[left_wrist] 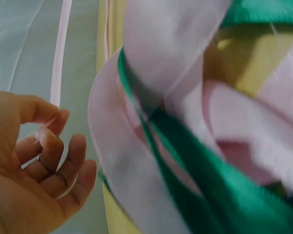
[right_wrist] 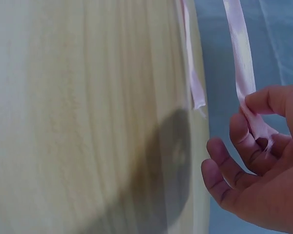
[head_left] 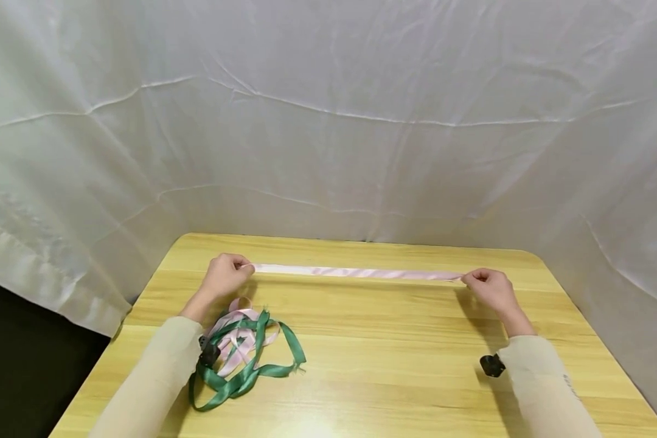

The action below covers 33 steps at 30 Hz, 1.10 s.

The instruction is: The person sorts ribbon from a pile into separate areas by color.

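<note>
A pale pink satin ribbon point(head_left: 361, 272) is stretched in a straight line between the two hands near the far side of the table. My left hand point(head_left: 227, 275) pinches its left end between thumb and fingertips. At the other end, my right hand point(head_left: 490, 288) pinches the ribbon, and a frayed tip point(right_wrist: 267, 144) pokes out past the fingers. A second pink strip point(right_wrist: 196, 87) lies along the table's edge in the right wrist view. Just below my left hand sits a loose tangle of green ribbon point(head_left: 246, 377) and pink ribbon point(head_left: 235, 350), partly hidden by the left wrist.
The light wood table point(head_left: 372, 365) has rounded far corners. White cloth point(head_left: 328, 152) hangs behind it and at both sides. A small black device sits at each wrist. A dark area point(head_left: 22, 359) shows beyond the table at lower left.
</note>
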Each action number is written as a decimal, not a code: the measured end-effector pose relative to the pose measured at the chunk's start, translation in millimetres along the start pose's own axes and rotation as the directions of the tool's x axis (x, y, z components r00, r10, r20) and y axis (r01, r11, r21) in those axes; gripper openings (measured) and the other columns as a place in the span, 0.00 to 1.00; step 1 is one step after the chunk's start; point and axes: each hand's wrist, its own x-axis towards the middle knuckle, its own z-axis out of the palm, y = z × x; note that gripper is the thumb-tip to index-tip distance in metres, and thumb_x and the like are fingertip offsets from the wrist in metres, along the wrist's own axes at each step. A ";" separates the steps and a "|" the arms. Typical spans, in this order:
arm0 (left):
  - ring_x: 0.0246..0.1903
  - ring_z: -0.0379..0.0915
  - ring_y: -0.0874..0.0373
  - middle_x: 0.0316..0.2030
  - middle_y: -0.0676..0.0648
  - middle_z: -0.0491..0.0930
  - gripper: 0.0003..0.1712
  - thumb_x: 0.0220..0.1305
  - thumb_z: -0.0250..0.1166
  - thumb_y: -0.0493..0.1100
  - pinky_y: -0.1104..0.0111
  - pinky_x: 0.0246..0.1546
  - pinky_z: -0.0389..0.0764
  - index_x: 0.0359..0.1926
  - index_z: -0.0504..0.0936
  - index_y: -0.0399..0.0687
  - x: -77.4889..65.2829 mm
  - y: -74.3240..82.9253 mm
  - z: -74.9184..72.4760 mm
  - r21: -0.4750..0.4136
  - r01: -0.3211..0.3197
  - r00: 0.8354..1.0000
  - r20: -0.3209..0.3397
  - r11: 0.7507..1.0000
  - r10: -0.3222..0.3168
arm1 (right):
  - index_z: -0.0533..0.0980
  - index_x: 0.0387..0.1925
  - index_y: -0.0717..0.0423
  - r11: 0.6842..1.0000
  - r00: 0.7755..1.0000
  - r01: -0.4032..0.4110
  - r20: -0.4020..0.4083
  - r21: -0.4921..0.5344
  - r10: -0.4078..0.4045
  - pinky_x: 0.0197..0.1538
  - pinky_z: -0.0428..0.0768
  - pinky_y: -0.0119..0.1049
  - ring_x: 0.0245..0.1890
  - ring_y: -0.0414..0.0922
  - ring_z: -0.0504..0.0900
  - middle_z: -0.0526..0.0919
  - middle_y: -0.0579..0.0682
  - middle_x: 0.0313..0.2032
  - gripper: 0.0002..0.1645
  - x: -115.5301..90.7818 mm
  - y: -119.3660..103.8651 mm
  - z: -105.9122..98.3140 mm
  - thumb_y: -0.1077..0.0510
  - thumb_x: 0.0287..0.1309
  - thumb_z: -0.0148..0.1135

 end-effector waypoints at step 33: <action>0.23 0.72 0.55 0.22 0.48 0.81 0.13 0.69 0.63 0.44 0.65 0.29 0.71 0.36 0.88 0.40 4.1 0.7 20.7 0.118 0.168 0.985 0.024 0.979 -0.172 | 0.83 0.42 0.69 0.997 0.998 -0.029 -0.062 -0.073 0.025 0.32 0.73 0.36 0.29 0.47 0.78 0.84 0.50 0.24 0.20 11.4 -1.5 18.6 0.55 0.66 0.56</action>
